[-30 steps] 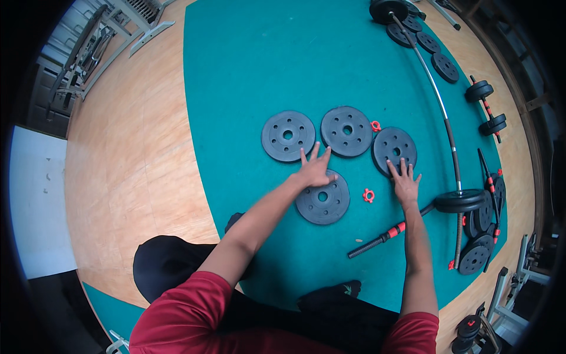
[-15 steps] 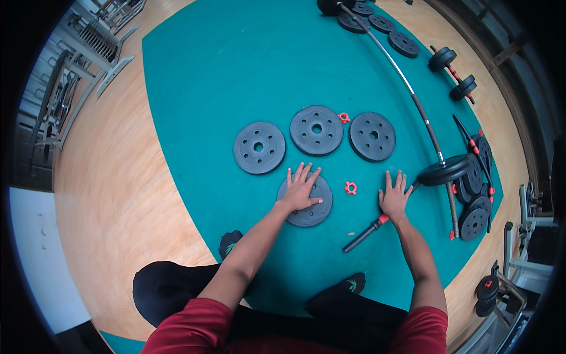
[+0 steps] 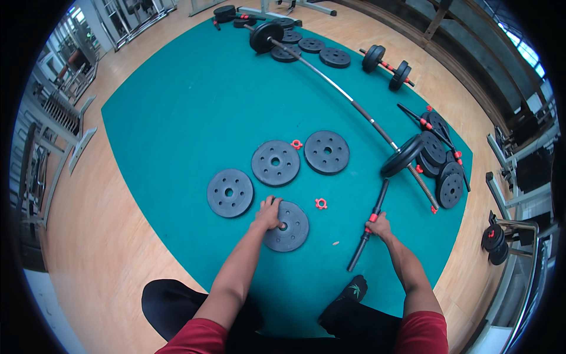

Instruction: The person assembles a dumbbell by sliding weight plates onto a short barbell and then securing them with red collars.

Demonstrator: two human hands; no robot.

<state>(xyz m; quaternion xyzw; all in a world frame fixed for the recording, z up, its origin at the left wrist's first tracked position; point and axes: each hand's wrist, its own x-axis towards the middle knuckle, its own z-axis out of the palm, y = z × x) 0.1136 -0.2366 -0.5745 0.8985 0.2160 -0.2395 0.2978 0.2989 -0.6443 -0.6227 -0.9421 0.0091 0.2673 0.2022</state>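
Since the frame before, the left hand (image 3: pixel 269 213) has shifted from the top of the nearest weight plate (image 3: pixel 295 233) to its upper-left rim, and the right hand (image 3: pixel 380 226) has come round the short dumbbell bar (image 3: pixel 364 239); the view has swung too.

Leftmost on the teal mat (image 3: pixel 171 135) lies a flat six-hole plate (image 3: pixel 229 204). Just right of it, the left hand's fingers curl at the nearest plate's rim, thumb over its face near the centre hole; that plate lies before the person. Beyond it lie the middle plate (image 3: pixel 275 174) and the far-right plate (image 3: pixel 328 163), a red star collar (image 3: pixel 296 140) between them. Another star collar (image 3: pixel 316 204) sits nearer. Further right, the right hand is wrapped about the bar's red section, beside the long barbell (image 3: pixel 371 122).

A firm hold suits both: fingertips well under the plate's rim with the thumb opposing, and the bar gripped near its middle for balance.

Whether the left fingers reach beneath the plate cannot be told. The right hand's far fingers are hidden, and the left foot is out of sight.
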